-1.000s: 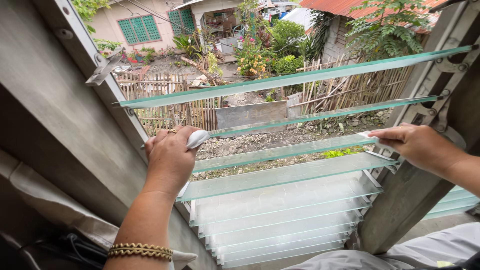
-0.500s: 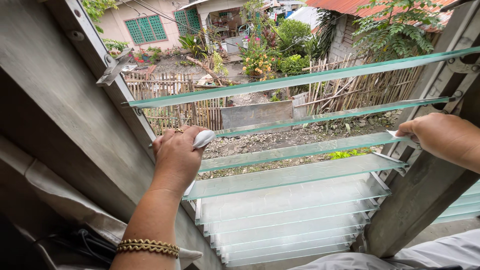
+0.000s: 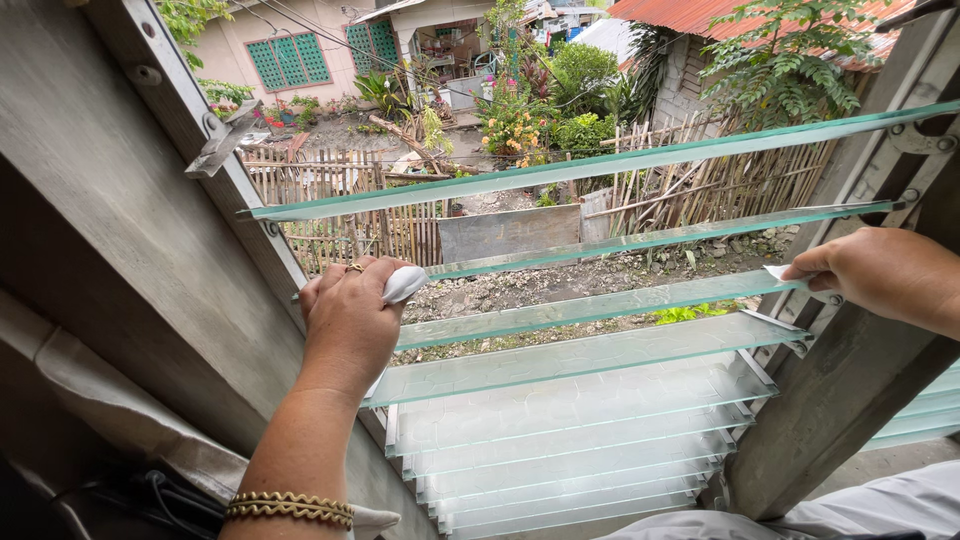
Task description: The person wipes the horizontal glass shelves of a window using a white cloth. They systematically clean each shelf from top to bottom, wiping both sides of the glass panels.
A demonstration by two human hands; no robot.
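Packages: none. Labels: none. Signs: none. Screens: none. Nothing of these kinds visible at the window, on its frame or in the yard beyond.

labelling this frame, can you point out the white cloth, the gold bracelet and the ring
white cloth [image 3: 404, 282], head view, bunched part on the glass slat
gold bracelet [image 3: 290, 508], head view, band across the wrist
ring [image 3: 355, 267], head view, top of the band

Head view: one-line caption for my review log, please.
Left hand presses a white cloth on a clear glass louvre slat; right hand grips white cloth at the next slat's far end.
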